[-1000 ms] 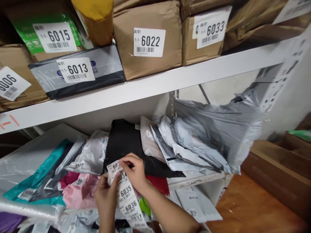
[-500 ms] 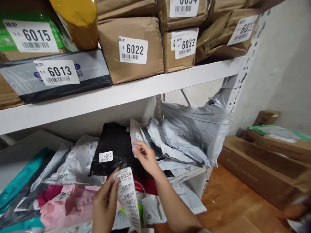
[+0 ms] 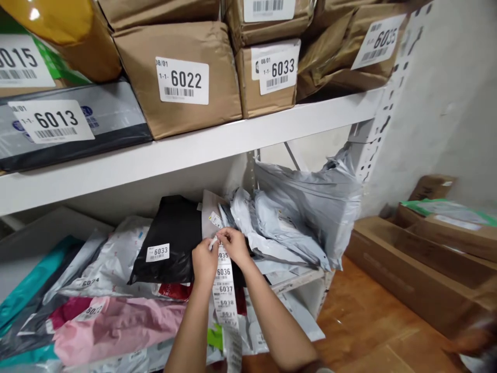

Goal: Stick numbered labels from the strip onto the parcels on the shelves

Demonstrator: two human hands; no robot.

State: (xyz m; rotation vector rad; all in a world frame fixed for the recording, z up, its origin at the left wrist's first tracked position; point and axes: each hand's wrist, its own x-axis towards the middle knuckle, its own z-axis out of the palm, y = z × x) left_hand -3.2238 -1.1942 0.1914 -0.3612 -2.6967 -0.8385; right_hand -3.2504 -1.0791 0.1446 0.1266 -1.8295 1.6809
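Observation:
My left hand [image 3: 205, 259] and my right hand [image 3: 234, 243] meet at the top of a strip of numbered labels [image 3: 224, 290]. Fingers of both are pinched on its upper end, and the strip hangs down between my forearms, showing numbers such as 6036 and 6037. Just behind my left hand lies a black parcel bag [image 3: 176, 235] with a 6033 label [image 3: 158, 252] on it. A pale grey parcel bag [image 3: 209, 207] leans directly beyond my fingers, beside the black one. The label end itself is partly hidden by my fingertips.
Above, a white shelf beam [image 3: 194, 147] carries labelled cardboard boxes [image 3: 178, 77]. White parcel bags [image 3: 279, 228] are stacked to the right. A pink parcel bag [image 3: 120, 326] lies lower left. Long cardboard boxes [image 3: 411, 269] stand on the wooden floor [image 3: 361, 311] at right.
My right hand has come down and my left hand has moved right and up, so both now meet at the strip's top. The view has shifted slightly to the right.

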